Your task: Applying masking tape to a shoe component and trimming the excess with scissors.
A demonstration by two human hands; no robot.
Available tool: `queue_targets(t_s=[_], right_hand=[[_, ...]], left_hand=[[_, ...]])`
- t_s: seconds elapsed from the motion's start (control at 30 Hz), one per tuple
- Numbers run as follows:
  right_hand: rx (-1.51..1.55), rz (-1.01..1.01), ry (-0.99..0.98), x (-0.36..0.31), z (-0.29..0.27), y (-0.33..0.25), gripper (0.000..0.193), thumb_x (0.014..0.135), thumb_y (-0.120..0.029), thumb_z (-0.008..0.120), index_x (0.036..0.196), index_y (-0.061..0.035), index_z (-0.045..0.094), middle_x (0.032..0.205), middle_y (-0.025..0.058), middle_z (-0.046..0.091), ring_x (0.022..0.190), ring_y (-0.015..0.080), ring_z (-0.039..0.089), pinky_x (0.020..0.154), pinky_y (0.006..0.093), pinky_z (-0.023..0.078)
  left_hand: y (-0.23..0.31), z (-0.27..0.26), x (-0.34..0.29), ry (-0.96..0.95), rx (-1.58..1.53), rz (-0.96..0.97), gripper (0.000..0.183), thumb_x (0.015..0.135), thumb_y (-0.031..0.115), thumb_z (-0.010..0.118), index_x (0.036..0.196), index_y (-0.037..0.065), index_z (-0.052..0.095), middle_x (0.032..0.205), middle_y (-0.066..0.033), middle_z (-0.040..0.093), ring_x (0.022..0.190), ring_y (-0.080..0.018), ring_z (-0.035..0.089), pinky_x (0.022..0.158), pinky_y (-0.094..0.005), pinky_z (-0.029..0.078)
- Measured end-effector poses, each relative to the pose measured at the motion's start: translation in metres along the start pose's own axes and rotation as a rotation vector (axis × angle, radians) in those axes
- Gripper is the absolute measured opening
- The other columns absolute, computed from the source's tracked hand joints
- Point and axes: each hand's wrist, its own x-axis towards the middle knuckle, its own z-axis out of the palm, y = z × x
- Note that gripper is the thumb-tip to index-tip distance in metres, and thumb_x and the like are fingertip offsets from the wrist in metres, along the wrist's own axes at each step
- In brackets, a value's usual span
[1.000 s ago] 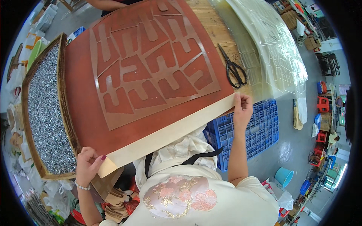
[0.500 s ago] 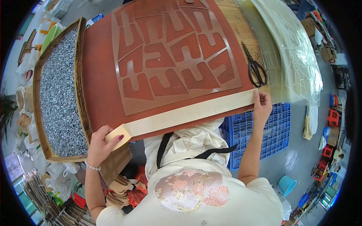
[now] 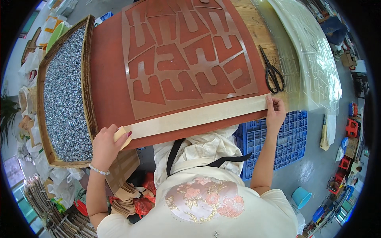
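A wide cream strip of tape [image 3: 198, 115] runs along the near edge of the reddish-brown board [image 3: 109, 71]. Its roll [image 3: 123, 136] is gripped in my left hand [image 3: 107, 144], at the board's near left corner beside the tray. At the strip's right end, my right hand [image 3: 275, 110] pinches the tape between thumb and fingers. Just beyond the strip, a thin translucent stencil sheet [image 3: 149, 112] with several cut-out shapes lies on the board. Black-handled scissors [image 3: 274, 75] rest a little beyond my right hand.
On the left, a wooden-framed tray [image 3: 88, 91] holds shiny silvery flakes [image 3: 63, 95]. Clear plastic sheets [image 3: 319, 59] with cut shapes lie at the right over a wooden tabletop [image 3: 248, 14]. Below is a blue plastic crate [image 3: 274, 139]. A light-blue bucket [image 3: 301, 196] stands on the floor.
My left hand has turned and brought the roll up against the board, with the strip now lower toward its surface. My right hand stays at the strip's right end. The view has shifted slightly.
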Motion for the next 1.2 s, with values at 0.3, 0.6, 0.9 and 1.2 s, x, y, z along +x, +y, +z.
queue_targets(t_s=[0.3, 0.6, 0.9, 1.2], right_hand=[[-0.026, 0.017, -0.035, 0.001, 0.008, -0.009, 0.022, 0.092, -0.02, 0.073, 0.089, 0.0007, 0.068, 0.075, -0.0027, 0.059, 0.068, 0.0051, 0.05, 0.063, 0.0211, 0.042], [-0.019, 0.038, -0.026, 0.002, 0.008, -0.01, 0.021, 0.091, -0.019, 0.074, 0.09, 0.0009, 0.068, 0.073, -0.0037, 0.057, 0.066, 0.0047, 0.045, 0.059, 0.0215, 0.039], [-0.068, 0.031, -0.009, 0.0, 0.006, -0.009, 0.02, 0.09, -0.019, 0.075, 0.09, 0.0006, 0.07, 0.073, -0.0025, 0.059, 0.064, 0.0054, 0.045, 0.058, 0.0224, 0.038], [-0.044, 0.08, -0.007, 0.002, 0.009, -0.016, 0.022, 0.09, -0.021, 0.075, 0.091, 0.0011, 0.07, 0.073, -0.0032, 0.057, 0.064, 0.0052, 0.043, 0.057, 0.022, 0.037]], left_hand=[[0.006, 0.005, 0.013, 0.096, 0.177, 0.097, 0.034, 0.084, 0.034, 0.074, 0.079, 0.002, 0.063, 0.075, -0.0138, 0.067, 0.078, -0.0296, 0.062, 0.068, -0.0408, 0.051], [0.013, 0.012, 0.019, 0.095, 0.26, 0.096, 0.034, 0.083, 0.033, 0.075, 0.078, 0.002, 0.061, 0.075, -0.0132, 0.067, 0.077, -0.0289, 0.062, 0.067, -0.0403, 0.051], [0.021, 0.011, 0.015, 0.064, 0.269, 0.09, 0.032, 0.081, 0.032, 0.076, 0.083, 0.002, 0.065, 0.073, -0.014, 0.065, 0.076, -0.0312, 0.063, 0.068, -0.0416, 0.051], [0.025, 0.015, 0.017, 0.065, 0.317, 0.081, 0.031, 0.081, 0.03, 0.077, 0.081, 0.003, 0.063, 0.076, -0.0126, 0.067, 0.078, -0.0278, 0.062, 0.069, -0.0384, 0.05]])
